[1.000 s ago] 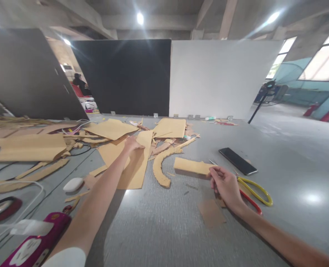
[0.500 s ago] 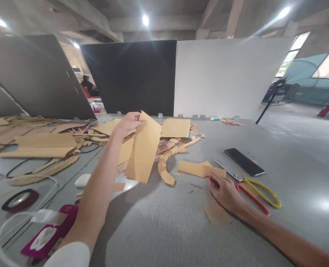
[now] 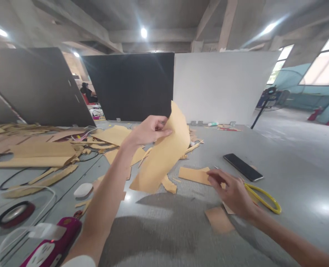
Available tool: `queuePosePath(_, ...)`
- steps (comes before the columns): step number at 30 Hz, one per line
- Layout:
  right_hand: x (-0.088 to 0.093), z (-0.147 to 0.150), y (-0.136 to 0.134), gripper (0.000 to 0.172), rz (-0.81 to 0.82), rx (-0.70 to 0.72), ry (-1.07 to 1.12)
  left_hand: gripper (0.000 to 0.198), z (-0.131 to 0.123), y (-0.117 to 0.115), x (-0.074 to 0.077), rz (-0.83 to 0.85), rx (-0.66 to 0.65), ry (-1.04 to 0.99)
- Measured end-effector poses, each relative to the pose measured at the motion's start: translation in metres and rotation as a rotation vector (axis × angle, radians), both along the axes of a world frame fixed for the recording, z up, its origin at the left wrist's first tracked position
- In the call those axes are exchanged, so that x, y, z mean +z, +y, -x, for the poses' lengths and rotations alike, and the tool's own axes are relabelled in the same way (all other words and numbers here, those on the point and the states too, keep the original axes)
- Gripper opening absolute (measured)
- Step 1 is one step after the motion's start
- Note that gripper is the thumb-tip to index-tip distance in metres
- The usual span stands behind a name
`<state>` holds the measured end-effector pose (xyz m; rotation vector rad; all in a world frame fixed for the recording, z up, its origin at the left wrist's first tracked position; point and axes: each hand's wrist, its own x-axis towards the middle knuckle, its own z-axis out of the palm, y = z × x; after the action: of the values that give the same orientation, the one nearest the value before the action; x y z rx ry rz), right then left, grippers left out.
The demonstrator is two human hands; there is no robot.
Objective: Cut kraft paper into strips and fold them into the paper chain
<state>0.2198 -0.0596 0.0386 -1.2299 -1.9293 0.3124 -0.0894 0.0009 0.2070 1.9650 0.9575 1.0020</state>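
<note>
My left hand point(image 3: 150, 129) pinches a curled sheet of brown kraft paper point(image 3: 167, 154) near its upper edge, lifted above the grey table. Over on the right, my right hand point(image 3: 231, 189) hovers low, fingers loosely bent and apart, with nothing visible in them. Its fingertips are by the end of a brown paper strip point(image 3: 193, 175); whether they touch it I cannot tell. Scissors with a yellow handle loop point(image 3: 264, 198) lie partly hidden behind this hand. A small paper square point(image 3: 219, 219) rests below it. Under the raised sheet, the end of a crimped paper band point(image 3: 170, 184) shows.
A black phone point(image 3: 242, 167) lies at right. Paper scraps point(image 3: 39, 152) spread over the left side, near a tape roll point(image 3: 15, 214), a white case point(image 3: 83, 190) and a pink power strip point(image 3: 65, 231) with cables. Black and white panels point(image 3: 214, 87) stand behind the table.
My left hand has carried the paper sheet to the right, and the sheet now bends more. My right hand has shifted slightly right, covering more of the scissors. The view has tilted up a little.
</note>
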Motion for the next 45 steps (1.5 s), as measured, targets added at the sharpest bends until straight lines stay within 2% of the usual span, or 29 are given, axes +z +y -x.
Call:
queuePosePath(2, 0.029, 0.007, -0.002, 0.030, 0.108, 0.032, 0.171, 0.025, -0.011, -0.010, 0.001, -0.047, -0.043, 0.077)
queuePosePath(5, 0.063, 0.014, -0.003, 0.056, 0.183, 0.136, 0.460, 0.019, -0.026, -0.018, -0.002, -0.159, -0.128, 0.213)
queuePosePath(7, 0.076, 0.014, -0.003, 0.073, 0.209, 0.144, 0.571, 0.029, -0.033, -0.020, -0.006, -0.182, -0.213, 0.306)
queuePosePath(9, 0.079, 0.011, -0.002, 0.083, 0.177, 0.088, 0.600, 0.036, -0.037, -0.018, -0.010, -0.185, -0.277, 0.375)
queuePosePath(13, 0.064, 0.001, 0.000, 0.082, -0.046, -0.101, 0.446, 0.039, -0.040, -0.011, -0.015, -0.227, -0.354, 0.488)
queuePosePath(17, 0.039, -0.008, 0.000, 0.065, 0.130, -0.046, 0.408, 0.030, -0.040, -0.006, -0.017, -0.232, -0.352, 0.573)
queuePosePath(20, 0.029, -0.013, -0.003, 0.038, 0.112, -0.083, 0.397, 0.020, -0.037, -0.007, -0.019, -0.169, -0.301, 0.601)
queuePosePath(23, 0.024, -0.020, -0.007, 0.026, -0.022, -0.190, 0.364, 0.016, -0.033, -0.008, -0.022, -0.019, -0.218, 0.608)
queuePosePath(25, 0.020, -0.024, -0.011, 0.022, -0.159, -0.276, 0.352, 0.020, -0.031, -0.008, -0.023, 0.111, -0.189, 0.616)
queuePosePath(27, 0.014, -0.029, -0.016, 0.018, -0.311, -0.328, 0.294, 0.033, -0.031, -0.005, -0.025, 0.193, -0.120, 0.596)
queuePosePath(29, 0.005, -0.033, -0.022, 0.012, -0.504, -0.356, 0.164, 0.050, -0.032, 0.000, -0.027, 0.179, 0.024, 0.537)
queuePosePath(31, -0.005, -0.036, -0.027, 0.002, -0.694, -0.283, 0.042, 0.055, -0.035, 0.006, -0.031, 0.069, 0.173, 0.453)
queuePosePath(32, -0.009, -0.037, -0.029, 0.002, -0.750, -0.227, 0.011, 0.049, -0.036, 0.010, -0.033, 0.000, 0.223, 0.402)
queuePosePath(34, -0.014, -0.037, -0.032, 0.010, -0.777, -0.079, -0.086, 0.025, -0.040, 0.017, -0.037, -0.112, 0.282, 0.258)
queuePosePath(35, -0.014, -0.036, -0.032, 0.014, -0.775, -0.009, -0.124, 0.025, -0.043, 0.020, -0.040, -0.123, 0.301, 0.161)
queuePosePath(37, -0.013, -0.034, -0.033, 0.021, -0.764, 0.096, -0.171, 0.063, -0.048, 0.026, -0.046, -0.051, 0.307, -0.075)
queuePosePath(38, -0.011, -0.033, -0.034, 0.023, -0.755, 0.128, -0.181, 0.076, -0.050, 0.029, -0.049, 0.023, 0.289, -0.180)
queuePosePath(39, -0.008, -0.031, -0.034, 0.024, -0.741, 0.154, -0.186, 0.079, -0.052, 0.033, -0.052, 0.114, 0.267, -0.275)
queuePosePath(40, -0.005, -0.029, -0.035, 0.024, -0.720, 0.187, -0.193, 0.074, -0.054, 0.037, -0.056, 0.212, 0.225, -0.343)
queuePosePath(43, 0.001, -0.021, -0.039, 0.021, -0.564, 0.353, -0.192, 0.032, -0.057, 0.052, -0.071, 0.427, 0.083, -0.374)
queuePosePath(45, 0.003, -0.016, -0.042, 0.021, -0.421, 0.440, -0.152, 0.024, -0.058, 0.064, -0.085, 0.512, 0.055, -0.305)
